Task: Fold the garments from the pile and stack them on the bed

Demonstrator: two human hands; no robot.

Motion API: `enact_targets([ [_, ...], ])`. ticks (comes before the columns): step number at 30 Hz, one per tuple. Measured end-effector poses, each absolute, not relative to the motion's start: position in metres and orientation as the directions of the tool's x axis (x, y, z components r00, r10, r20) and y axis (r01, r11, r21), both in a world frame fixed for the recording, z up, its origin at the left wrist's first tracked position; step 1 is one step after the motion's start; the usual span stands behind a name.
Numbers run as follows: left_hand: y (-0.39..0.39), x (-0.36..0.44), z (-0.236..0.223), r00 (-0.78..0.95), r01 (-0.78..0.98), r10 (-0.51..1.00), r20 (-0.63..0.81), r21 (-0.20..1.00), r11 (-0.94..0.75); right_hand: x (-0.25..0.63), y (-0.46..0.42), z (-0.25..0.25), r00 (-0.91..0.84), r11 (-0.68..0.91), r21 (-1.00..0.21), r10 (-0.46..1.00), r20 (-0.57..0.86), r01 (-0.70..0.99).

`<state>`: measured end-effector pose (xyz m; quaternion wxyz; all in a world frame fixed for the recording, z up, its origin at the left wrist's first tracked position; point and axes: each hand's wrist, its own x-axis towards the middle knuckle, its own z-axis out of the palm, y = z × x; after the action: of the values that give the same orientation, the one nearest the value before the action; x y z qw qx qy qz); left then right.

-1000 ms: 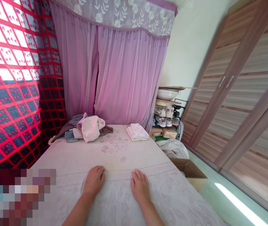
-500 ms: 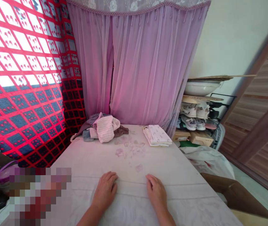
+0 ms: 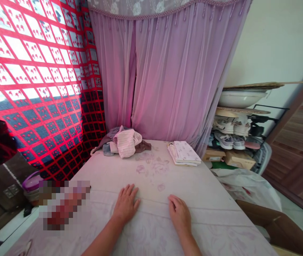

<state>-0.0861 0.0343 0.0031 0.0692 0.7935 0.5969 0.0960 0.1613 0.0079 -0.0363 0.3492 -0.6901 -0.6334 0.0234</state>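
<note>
My left hand (image 3: 126, 203) lies palm down on the pale floral sheet (image 3: 151, 181) that covers a bed-like surface. Its fingers are spread, and it holds nothing. To its right, apart from it, my right hand (image 3: 180, 215) rests on the same sheet with fingers loosely bent and a small gap beside the thumb. Nothing shows in it. Beyond the hands, a rumpled heap of clothes, with a pink ribbed garment (image 3: 126, 144) on top, lies at the far left. At the far right sits a flat stack of folded white printed cloth (image 3: 185, 152). Neither hand touches them.
Purple curtains (image 3: 178, 78) hang behind the far edge. A red-checked cloth (image 3: 60, 117) hangs at the left, above a purple-lidded bucket (image 3: 32, 181). On the right stand a rack with shoes (image 3: 225, 139), a white basin (image 3: 243, 99) and a cardboard box (image 3: 281, 224). A pixelated patch covers the left edge.
The view has turned slightly left, so things appear further right. My left hand has flattened and its fingers have spread. My right hand stays resting on the sheet.
</note>
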Motion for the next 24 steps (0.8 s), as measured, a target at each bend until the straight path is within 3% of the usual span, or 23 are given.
enact_targets([
  [9,0.0340,-0.0847,0.0061,0.251,0.949,0.968,0.027,0.190,-0.251,0.1619,0.0108,-0.0454,0.200,0.095,-0.511,0.848,0.492,0.854],
  [24,0.0393,-0.0864,0.0005,0.261,0.946,0.964,0.053,0.184,-0.267,0.1588,0.0090,-0.0376,0.215,0.076,-0.539,0.864,0.456,0.839],
])
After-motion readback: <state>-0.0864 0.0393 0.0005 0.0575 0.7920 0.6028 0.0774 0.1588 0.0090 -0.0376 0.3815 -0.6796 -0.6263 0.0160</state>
